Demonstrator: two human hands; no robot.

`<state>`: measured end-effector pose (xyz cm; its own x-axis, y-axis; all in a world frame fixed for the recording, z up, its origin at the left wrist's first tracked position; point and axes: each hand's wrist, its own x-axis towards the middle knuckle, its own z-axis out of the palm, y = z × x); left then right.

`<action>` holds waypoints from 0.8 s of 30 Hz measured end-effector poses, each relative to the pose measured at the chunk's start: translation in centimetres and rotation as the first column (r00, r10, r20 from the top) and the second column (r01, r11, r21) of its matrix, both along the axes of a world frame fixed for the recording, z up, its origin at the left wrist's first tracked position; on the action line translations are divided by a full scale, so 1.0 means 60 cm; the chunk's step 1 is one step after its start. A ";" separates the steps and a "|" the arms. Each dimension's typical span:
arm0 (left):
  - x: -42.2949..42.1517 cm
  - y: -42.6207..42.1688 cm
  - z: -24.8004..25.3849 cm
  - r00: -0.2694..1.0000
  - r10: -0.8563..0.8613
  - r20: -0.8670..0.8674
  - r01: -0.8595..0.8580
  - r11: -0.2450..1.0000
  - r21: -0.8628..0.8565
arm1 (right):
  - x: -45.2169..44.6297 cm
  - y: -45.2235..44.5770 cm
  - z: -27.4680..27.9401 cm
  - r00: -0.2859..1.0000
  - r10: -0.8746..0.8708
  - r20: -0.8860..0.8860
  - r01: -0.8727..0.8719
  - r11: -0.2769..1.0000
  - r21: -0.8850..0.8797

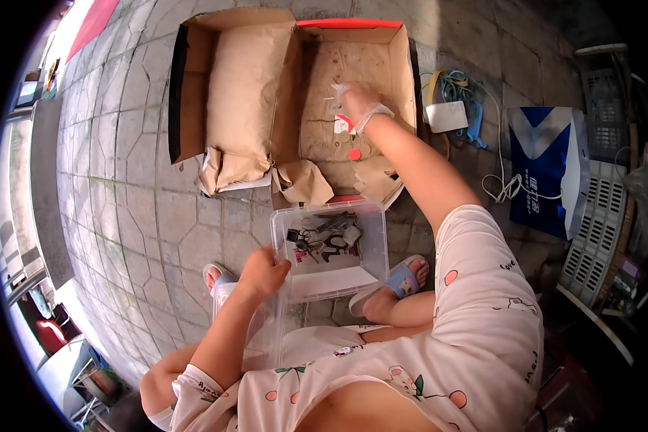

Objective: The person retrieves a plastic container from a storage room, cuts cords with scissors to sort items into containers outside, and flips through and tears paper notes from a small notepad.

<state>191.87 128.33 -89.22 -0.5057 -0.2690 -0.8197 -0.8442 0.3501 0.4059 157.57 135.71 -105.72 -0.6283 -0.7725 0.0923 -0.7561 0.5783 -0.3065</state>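
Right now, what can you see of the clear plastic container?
The clear plastic container looks rectangular and rimmed, open side up. Small, mostly dark items lie inside, with a whitish panel at the near side. It sits before the cardboard box. The left hand curls at its left edge, contact unclear.

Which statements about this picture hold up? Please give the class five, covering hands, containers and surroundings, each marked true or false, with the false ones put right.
1. The right hand is inside the cardboard box. True.
2. The red disc lies in the clear tub. False: the red disc lies in the cardboard box.
3. Small dark items lie in the clear tub. True.
4. The left hand is inside the blue bag. False: the left hand is beside the clear tub.
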 end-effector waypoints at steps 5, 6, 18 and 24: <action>0.012 0.026 -0.005 0.999 0.002 0.037 -0.006 0.995 0.097 | 0.016 0.012 0.013 0.997 0.076 -0.029 -0.077 0.997 -0.032; 0.017 0.030 -0.013 0.998 -0.029 0.051 0.024 0.996 0.091 | 0.020 0.016 0.043 0.996 0.080 0.029 -0.079 0.996 -0.037; -0.040 0.069 -0.028 0.952 -0.290 0.096 0.285 0.957 0.057 | 0.187 0.194 0.295 0.688 0.581 0.434 -0.601 0.792 -0.108; -0.028 0.102 -0.085 0.937 -0.337 -0.089 0.337 0.941 -0.014 | 0.173 0.253 0.230 0.840 0.345 0.419 -0.380 0.925 0.000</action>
<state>190.19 134.45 -94.33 -0.6374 -0.0688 -0.7675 -0.6373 0.6069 0.4749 167.98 150.87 -91.93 -0.2704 -0.9460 -0.1787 -0.7360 0.3228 -0.5950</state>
